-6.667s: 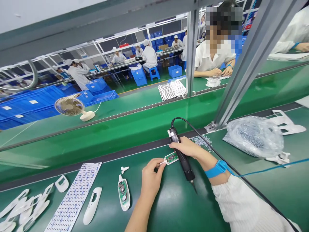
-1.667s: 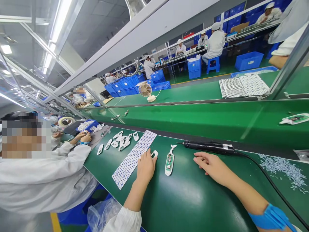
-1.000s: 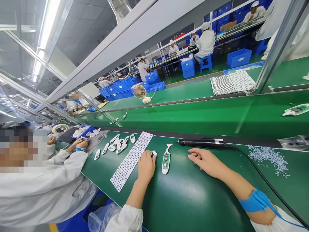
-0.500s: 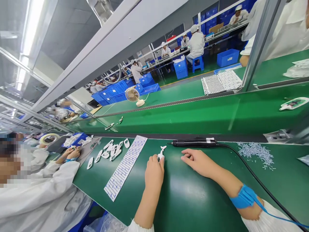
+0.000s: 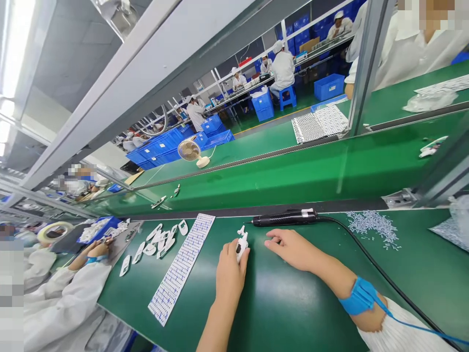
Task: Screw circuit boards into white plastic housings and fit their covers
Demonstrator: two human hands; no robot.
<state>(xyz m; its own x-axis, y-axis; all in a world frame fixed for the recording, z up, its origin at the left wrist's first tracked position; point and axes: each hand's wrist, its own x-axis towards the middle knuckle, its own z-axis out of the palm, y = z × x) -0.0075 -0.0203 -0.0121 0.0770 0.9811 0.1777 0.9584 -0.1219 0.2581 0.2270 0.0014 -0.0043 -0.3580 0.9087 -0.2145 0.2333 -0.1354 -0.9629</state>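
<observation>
My left hand (image 5: 229, 269) is closed round a white thermometer shell (image 5: 241, 246) and holds it on the green mat (image 5: 286, 313). A small white tip piece (image 5: 241, 230) lies just beyond it. My right hand (image 5: 293, 249) rests flat on the mat with fingers stretched out, holding nothing. It lies just in front of the black electric screwdriver (image 5: 284, 218), which lies on its side with its cable running off to the right. A blue wrist strap (image 5: 361, 296) sits on my right forearm.
A long sheet of small stickers (image 5: 182, 267) lies left of my left hand, with several white shells (image 5: 159, 240) beyond it. A pile of small screws (image 5: 372, 226) lies to the right. A co-worker's hands (image 5: 93, 250) work at the left. The green conveyor belt (image 5: 293, 176) carries a part (image 5: 432, 146).
My left hand moved right from the white cover and picked up the shell with the circuit board. My right hand stayed flat on the mat. The view swung slightly.
</observation>
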